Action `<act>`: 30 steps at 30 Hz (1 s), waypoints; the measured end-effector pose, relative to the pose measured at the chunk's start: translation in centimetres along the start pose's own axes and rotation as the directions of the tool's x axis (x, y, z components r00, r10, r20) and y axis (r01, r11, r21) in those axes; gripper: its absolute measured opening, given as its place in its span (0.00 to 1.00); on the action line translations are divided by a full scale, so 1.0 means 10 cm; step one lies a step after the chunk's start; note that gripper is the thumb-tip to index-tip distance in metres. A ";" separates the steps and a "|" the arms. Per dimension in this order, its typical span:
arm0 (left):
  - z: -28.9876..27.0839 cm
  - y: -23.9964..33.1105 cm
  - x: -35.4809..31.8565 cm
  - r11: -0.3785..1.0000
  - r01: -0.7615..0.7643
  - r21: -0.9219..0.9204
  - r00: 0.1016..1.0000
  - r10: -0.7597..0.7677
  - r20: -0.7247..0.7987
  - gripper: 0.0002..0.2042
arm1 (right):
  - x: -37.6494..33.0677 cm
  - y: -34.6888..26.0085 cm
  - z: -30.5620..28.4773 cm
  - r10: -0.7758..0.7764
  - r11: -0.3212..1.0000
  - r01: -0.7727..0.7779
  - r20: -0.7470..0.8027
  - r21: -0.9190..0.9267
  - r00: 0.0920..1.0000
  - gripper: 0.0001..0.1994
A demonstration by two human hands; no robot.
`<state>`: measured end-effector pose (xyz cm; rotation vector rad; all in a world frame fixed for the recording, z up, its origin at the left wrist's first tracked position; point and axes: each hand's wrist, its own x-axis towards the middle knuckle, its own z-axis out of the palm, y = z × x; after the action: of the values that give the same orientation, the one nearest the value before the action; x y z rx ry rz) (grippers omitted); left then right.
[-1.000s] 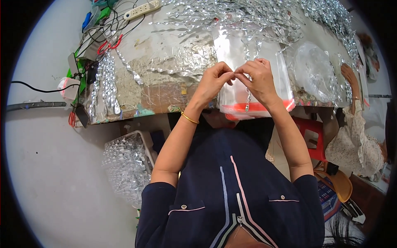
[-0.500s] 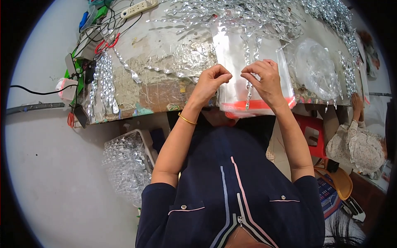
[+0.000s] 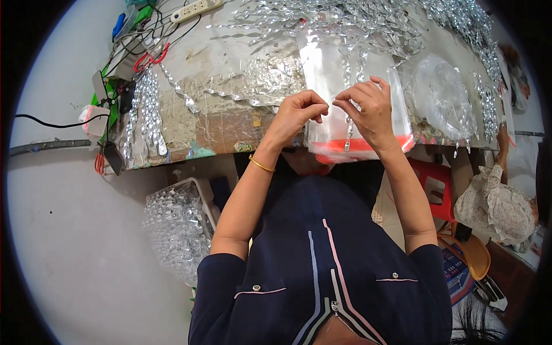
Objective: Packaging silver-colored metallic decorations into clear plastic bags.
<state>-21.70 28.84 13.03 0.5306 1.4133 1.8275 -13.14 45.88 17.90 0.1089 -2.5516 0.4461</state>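
Over a stack of clear plastic bags (image 3: 322,75) with red-orange edges, both my hands are raised with their fingertips pinched, close together but apart. My left hand (image 3: 296,119) has thumb and forefinger pressed together; anything between them is too small to make out. Opposite it, my right hand (image 3: 371,118) pinches too, and what it grips cannot be made out either. A twisted silver foil strip (image 3: 348,137) shows just below the right fingertips, over the red edge. More of these foil strips (image 3: 362,60) lie on the bags beyond my hands.
A heap of twisted foil strips (image 3: 345,17) covers the table's far side. To the right lies a crumpled clear bag (image 3: 443,98); to the left, red-handled scissors (image 3: 150,57) and a power strip (image 3: 195,10). A bin of foil (image 3: 178,224) stands below. Another person's sleeve (image 3: 489,195) is at right.
My left hand has shifted slightly right, bringing its pinched fingertips closer to my right hand's. My right hand has barely moved. The other person's hand at the right has moved slightly up.
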 end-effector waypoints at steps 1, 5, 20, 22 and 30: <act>-0.01 -0.01 0.00 1.000 -0.002 0.025 1.000 0.002 0.007 0.05 | 0.01 -0.01 0.00 -0.004 1.000 0.004 -0.023 0.001 1.000 0.06; 0.00 0.02 -0.01 0.996 0.013 0.084 1.000 -0.012 -0.005 0.04 | -0.01 0.00 0.00 -0.005 1.000 0.006 0.009 -0.009 1.000 0.06; -0.03 0.08 -0.05 0.998 0.011 0.068 0.998 -0.007 -0.061 0.05 | -0.03 -0.31 0.11 0.028 0.958 -0.053 0.091 0.282 0.995 0.13; -0.06 0.08 -0.04 0.996 -0.001 0.088 0.999 0.005 -0.036 0.05 | -0.05 -0.23 0.10 0.056 0.954 -0.097 0.150 0.284 0.987 0.10; -0.13 0.23 -0.12 0.941 -0.086 0.326 0.996 0.071 0.058 0.05 | 0.06 0.11 -0.07 0.146 0.343 -0.808 0.823 0.479 0.549 0.08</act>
<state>-22.63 26.83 14.99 0.8021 1.6981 1.6343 -13.53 47.15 18.47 -0.3210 -2.6498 2.3382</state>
